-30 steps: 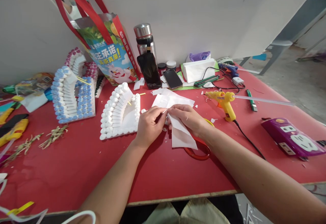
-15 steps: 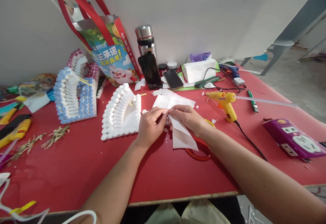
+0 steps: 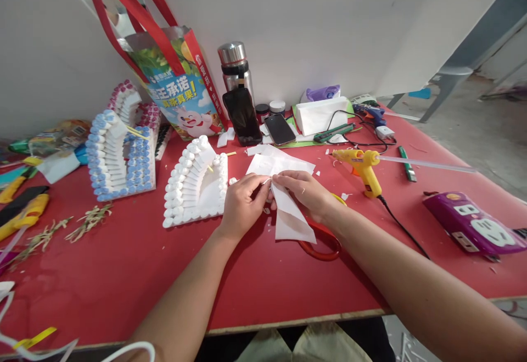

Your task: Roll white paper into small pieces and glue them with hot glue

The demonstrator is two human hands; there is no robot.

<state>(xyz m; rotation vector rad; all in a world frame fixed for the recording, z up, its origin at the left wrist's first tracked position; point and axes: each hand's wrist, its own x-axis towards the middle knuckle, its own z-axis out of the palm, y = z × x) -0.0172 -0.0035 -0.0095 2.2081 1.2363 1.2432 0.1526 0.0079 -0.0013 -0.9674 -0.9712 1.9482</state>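
Note:
My left hand (image 3: 247, 202) and my right hand (image 3: 302, 191) meet over the middle of the red table, pinching the upper end of a white paper strip (image 3: 290, 216). The strip's loose end hangs down toward me, creased across. Fingertips hide the pinched end. Under my right wrist lie scissors with a red-orange handle (image 3: 323, 252), partly covered. Just behind my hands are white paper sheets (image 3: 284, 161). Left of my hands stands a white arched model (image 3: 214, 191) edged with rounded white tips, a thin yellow stick poking out of it.
A yellow glue gun (image 3: 364, 167) with a clear stick lies right, near a purple power socket (image 3: 473, 222). Blue-tipped model (image 3: 119, 156), shopping bag (image 3: 185, 87), steel flask (image 3: 234, 65), phones (image 3: 242, 117) and tissues (image 3: 321, 115) stand behind. Dried plant sprigs (image 3: 90, 222) lie left.
The strip's loose end has swung slightly to the left. Both hands keep their pinch in nearly the same place.

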